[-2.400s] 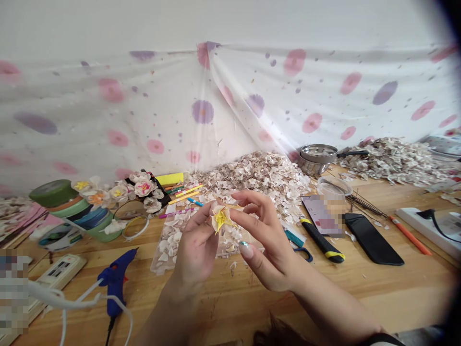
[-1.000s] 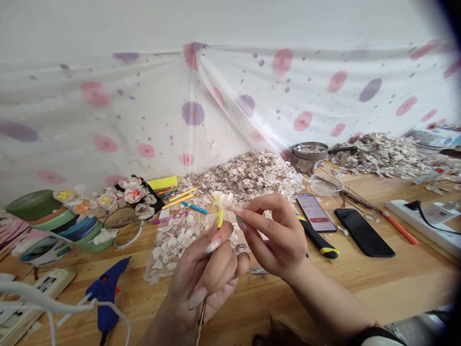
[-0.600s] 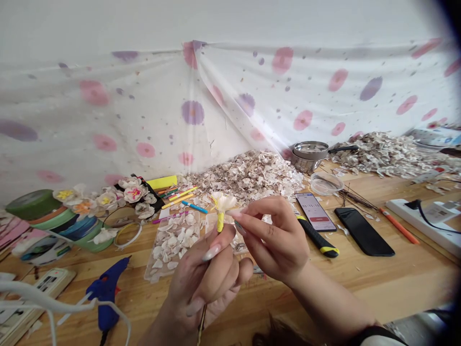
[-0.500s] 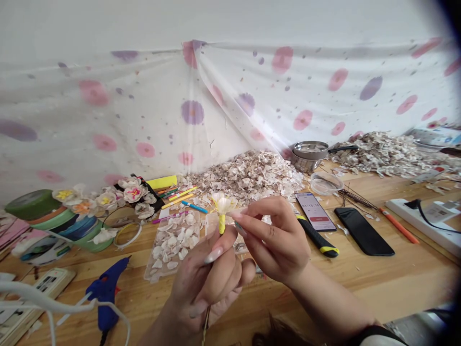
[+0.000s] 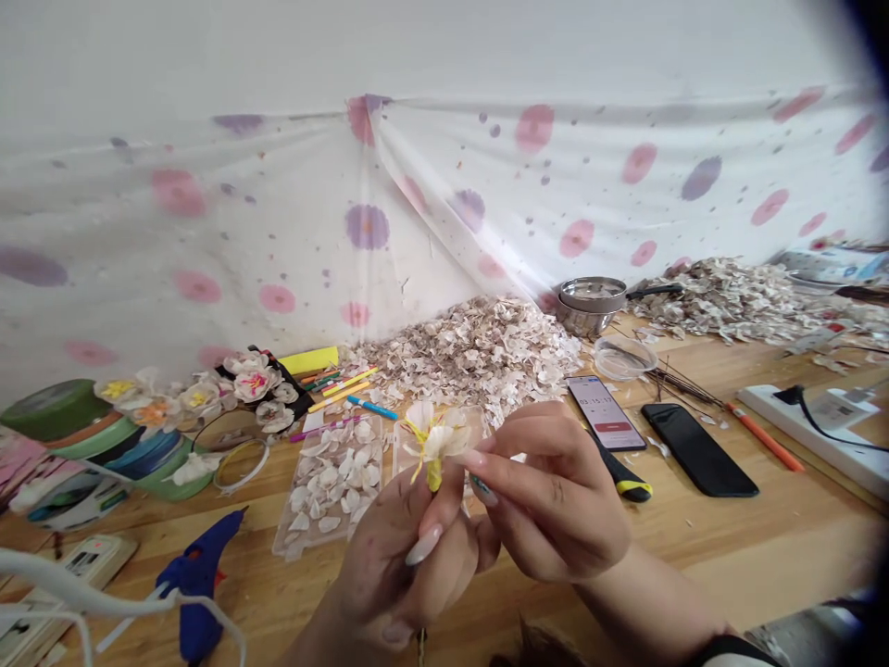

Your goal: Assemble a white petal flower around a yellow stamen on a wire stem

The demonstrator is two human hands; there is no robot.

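An artificial flower [image 5: 434, 440] with whitish petals, yellow stamens and a yellow-wrapped base is held in front of me. My left hand [image 5: 417, 556] is closed around its stem just below the petals; a thin piece of the stem shows under the fist. My right hand [image 5: 559, 491] pinches thumb and finger together at the flower's right side, on the edge of a pale petal. Fingertips partly cover where that petal meets the base. Behind the hands lies a clear plastic box [image 5: 281, 542] with many loose petals [image 5: 340, 477] in it.
A big petal heap [image 5: 479, 357] lies by the wall. Left are a blue glue gun [image 5: 201, 584], tape rolls [image 5: 139, 454] and finished flowers [image 5: 256, 380]. Right are a lit phone [image 5: 607, 417], a dark phone [image 5: 698, 449], a black-yellow handle [image 5: 633, 486] and a power strip [image 5: 820, 417].
The flower has tipped and turned, so its yellow stamens now show more and its wrapped base less. Both hands sit slightly lower, and my right hand is a little further right.
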